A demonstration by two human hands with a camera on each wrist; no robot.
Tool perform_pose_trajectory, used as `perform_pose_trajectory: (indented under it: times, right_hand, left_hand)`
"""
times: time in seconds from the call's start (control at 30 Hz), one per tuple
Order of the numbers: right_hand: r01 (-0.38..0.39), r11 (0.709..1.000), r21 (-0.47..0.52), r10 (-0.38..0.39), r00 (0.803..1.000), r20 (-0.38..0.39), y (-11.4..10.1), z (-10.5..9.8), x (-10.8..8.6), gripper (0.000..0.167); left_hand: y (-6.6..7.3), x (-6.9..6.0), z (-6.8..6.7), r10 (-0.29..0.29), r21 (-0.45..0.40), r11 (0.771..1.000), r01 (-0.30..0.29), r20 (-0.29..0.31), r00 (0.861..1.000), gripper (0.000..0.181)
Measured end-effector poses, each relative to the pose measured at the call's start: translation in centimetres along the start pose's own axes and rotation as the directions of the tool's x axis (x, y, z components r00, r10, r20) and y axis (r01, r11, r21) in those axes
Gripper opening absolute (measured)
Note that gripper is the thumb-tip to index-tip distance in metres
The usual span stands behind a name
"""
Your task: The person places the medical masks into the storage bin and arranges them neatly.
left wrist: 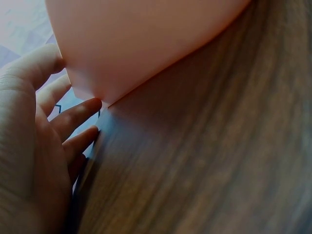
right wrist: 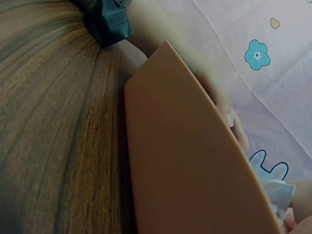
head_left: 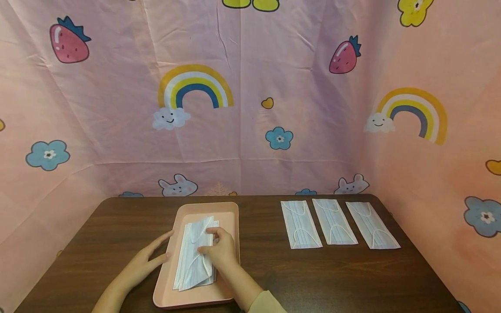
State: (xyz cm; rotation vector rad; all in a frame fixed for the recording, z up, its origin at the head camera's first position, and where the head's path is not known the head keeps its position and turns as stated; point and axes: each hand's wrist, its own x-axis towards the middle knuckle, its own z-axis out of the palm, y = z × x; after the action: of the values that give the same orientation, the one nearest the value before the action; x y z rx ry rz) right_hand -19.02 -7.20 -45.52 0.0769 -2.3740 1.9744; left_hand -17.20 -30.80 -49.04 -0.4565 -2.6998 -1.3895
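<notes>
A pink tray holds a stack of pale blue face masks with white ear loops. At the right side of the stack, my right hand pinches the top face mask between thumb and fingers. My left hand, its fingers spread, touches the tray's left rim. In the left wrist view, fingertips rest along the tray's end and side wall. The right wrist view shows the tray's outer wall, with a corner of a mask beyond it.
Three face masks lie side by side at the table's right: a left one, a middle one and a right one. The dark wooden table is enclosed by a printed pink cloth at back and sides.
</notes>
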Motion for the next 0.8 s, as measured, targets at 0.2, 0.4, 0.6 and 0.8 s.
perform_pose_trajectory:
  times: [0.2,0.4,0.6,0.8]
  right_hand:
    - [-0.005,0.996,-0.091,0.006,1.000,0.002,0.42,-0.11,-0.09,0.043]
    - [-0.046,0.989,-0.138,0.048,0.999,0.008,0.74,-0.20,-0.04,0.045]
    - [-0.066,0.970,-0.233,0.074,0.997,0.027,0.81,-0.25,0.02,0.051]
    - [-0.064,0.930,-0.363,0.085,0.995,0.042,0.82,-0.11,0.04,0.053]
  left_hand:
    - [-0.06,-0.02,-0.01,-0.010,0.000,1.000,0.010,0.001,1.000,0.058]
    - [-0.22,-0.03,0.04,-0.007,0.012,1.000,0.007,-0.003,1.000,0.059]
    - [-0.28,0.04,0.07,-0.009,0.013,1.000,0.009,-0.008,1.000,0.059]
    - [-0.11,0.11,0.03,-0.015,0.022,1.000,0.015,-0.006,1.000,0.059]
